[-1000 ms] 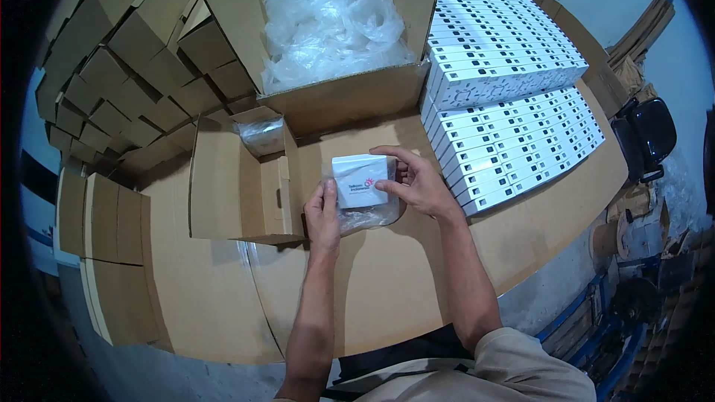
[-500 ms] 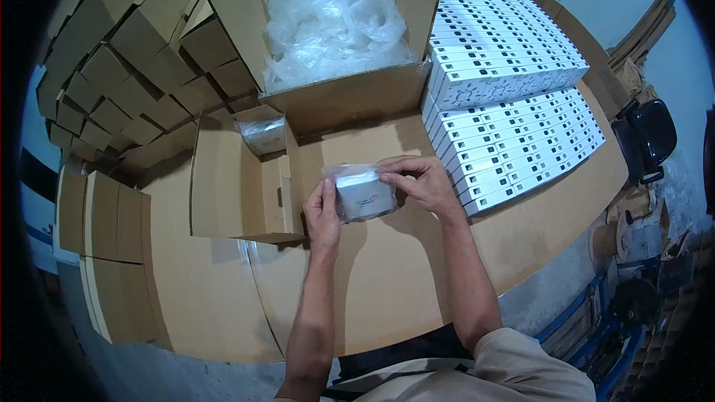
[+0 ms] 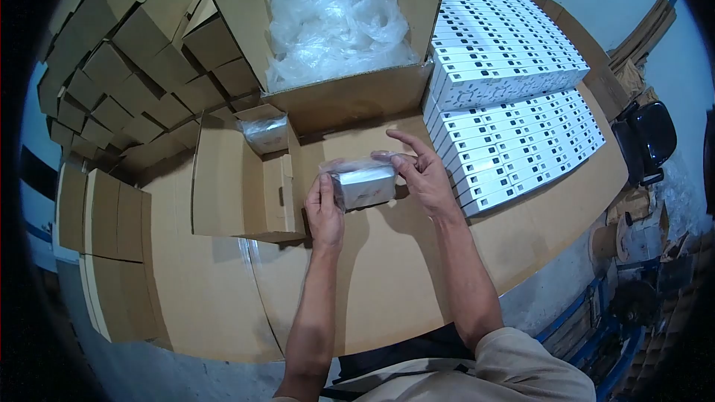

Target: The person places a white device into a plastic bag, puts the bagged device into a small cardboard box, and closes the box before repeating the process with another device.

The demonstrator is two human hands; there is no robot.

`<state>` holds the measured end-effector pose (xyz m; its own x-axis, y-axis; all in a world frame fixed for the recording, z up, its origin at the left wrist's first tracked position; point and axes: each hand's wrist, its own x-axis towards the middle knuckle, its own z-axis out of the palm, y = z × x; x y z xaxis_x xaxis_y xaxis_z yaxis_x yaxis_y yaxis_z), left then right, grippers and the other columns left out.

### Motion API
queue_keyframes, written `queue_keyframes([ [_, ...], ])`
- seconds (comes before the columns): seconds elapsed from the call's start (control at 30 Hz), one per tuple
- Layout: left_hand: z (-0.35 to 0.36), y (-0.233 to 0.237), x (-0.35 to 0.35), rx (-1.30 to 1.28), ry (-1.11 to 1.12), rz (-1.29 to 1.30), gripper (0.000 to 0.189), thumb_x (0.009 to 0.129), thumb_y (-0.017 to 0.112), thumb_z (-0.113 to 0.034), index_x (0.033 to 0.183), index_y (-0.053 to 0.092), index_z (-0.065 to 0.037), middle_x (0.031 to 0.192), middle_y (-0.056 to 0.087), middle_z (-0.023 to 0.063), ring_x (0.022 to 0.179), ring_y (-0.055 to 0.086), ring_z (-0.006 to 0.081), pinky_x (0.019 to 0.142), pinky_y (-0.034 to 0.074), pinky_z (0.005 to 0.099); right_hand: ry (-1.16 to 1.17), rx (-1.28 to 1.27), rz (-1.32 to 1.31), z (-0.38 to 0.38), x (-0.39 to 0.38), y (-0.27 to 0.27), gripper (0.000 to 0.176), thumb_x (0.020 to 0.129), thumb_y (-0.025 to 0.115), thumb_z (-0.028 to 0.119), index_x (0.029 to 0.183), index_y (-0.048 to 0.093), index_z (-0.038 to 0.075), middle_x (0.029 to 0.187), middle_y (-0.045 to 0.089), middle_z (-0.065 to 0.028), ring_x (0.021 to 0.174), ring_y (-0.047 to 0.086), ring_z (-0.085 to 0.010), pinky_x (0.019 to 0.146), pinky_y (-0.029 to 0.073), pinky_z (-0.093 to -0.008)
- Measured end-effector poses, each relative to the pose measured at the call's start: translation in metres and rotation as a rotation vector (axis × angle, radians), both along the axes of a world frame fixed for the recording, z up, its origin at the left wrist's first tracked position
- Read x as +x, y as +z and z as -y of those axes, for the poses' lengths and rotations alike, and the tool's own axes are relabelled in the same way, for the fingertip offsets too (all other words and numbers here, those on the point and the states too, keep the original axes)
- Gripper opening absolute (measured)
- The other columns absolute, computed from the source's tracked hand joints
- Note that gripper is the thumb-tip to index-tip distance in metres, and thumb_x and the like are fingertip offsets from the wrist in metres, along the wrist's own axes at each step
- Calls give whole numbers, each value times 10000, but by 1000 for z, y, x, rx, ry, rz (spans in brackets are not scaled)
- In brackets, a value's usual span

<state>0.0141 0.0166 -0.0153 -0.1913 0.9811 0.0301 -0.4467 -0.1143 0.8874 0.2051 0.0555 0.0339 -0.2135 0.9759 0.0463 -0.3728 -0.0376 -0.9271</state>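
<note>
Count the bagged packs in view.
2 visible: the held pack between the left hand and right hand; the boxed pack inside the small open carton. More may be hidden in there.

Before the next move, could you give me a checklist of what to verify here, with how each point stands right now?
1. Left hand has hold of the bagged white item: ok.
2. Right hand has the upper edge of the clear bag: ok.
3. Bag sealed: cannot tell.
4. Print on the item readable: not ok, it is blurred behind the film.
5. Small carton open: ok, with a wrapped packet inside.
6. Large box open, its loose plastic in view: ok.
</note>
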Motion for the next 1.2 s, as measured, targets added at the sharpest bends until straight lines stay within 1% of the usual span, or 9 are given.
queue_keyframes([
  [0.07,-3,0,-1,6,9,-49,468,1122,453,-382,1344,619,-5,1265,648,66,1185,590,143,1019,475,311,15,21,-12,1,0,3,499,954,727,63,1420,557,12,1189,742,-171,1038,714,-166,895,559,-283],
  [0.13,-1,3,-2,-32,4,-66,427,1083,558,-344,1322,627,3,1240,658,62,1177,597,149,1018,473,314,38,74,27,4,1,3,505,945,750,85,1410,569,13,1180,743,-141,1024,708,-157,878,560,-270],
  [0.23,1,11,3,25,50,-199,369,1005,704,-242,1282,645,-6,1190,676,57,1138,614,151,994,482,310,131,113,249,4,7,-4,527,912,790,95,1396,595,18,1062,750,-89,996,672,-115,794,547,-258],
  [0.37,1,6,-1,24,19,-223,305,928,783,-82,1207,675,-19,1128,691,54,1056,632,136,936,501,295,187,-2,396,0,9,-5,383,907,792,96,1263,686,5,995,738,-50,868,653,-88,734,534,-247],
  [0.43,4,5,-3,6,10,-219,255,934,777,-81,1164,686,-21,1121,691,53,1030,631,128,914,505,288,207,-12,460,2,11,1,288,916,778,85,1185,725,-2,1014,749,-55,823,640,-75,711,528,-242],
  [0.53,4,3,-2,47,4,-228,171,939,763,-60,1087,690,-16,1106,690,56,1001,628,118,893,507,279,190,10,296,0,14,-12,218,929,756,72,1132,740,-6,1022,761,-66,818,637,-73,708,531,-247],
  [0.73,5,13,1,89,17,-274,109,955,724,-20,943,616,-26,1076,681,61,972,607,106,871,497,273,158,36,327,4,14,4,65,930,736,36,961,731,-21,1010,776,-95,862,656,-100,770,543,-283],
  [1.03,5,12,8,193,125,-318,186,963,714,-9,875,553,-38,1053,656,55,951,576,96,824,479,246,87,218,282,-2,12,-12,129,903,774,63,842,678,1,1033,780,-139,900,666,-105,825,540,-318],
  [1.2,6,11,5,84,86,-274,197,975,716,-47,895,536,-51,1081,647,62,979,582,105,855,497,262,110,55,284,3,13,-6,178,919,779,95,836,637,26,983,761,-102,803,615,-69,699,514,-269],
])
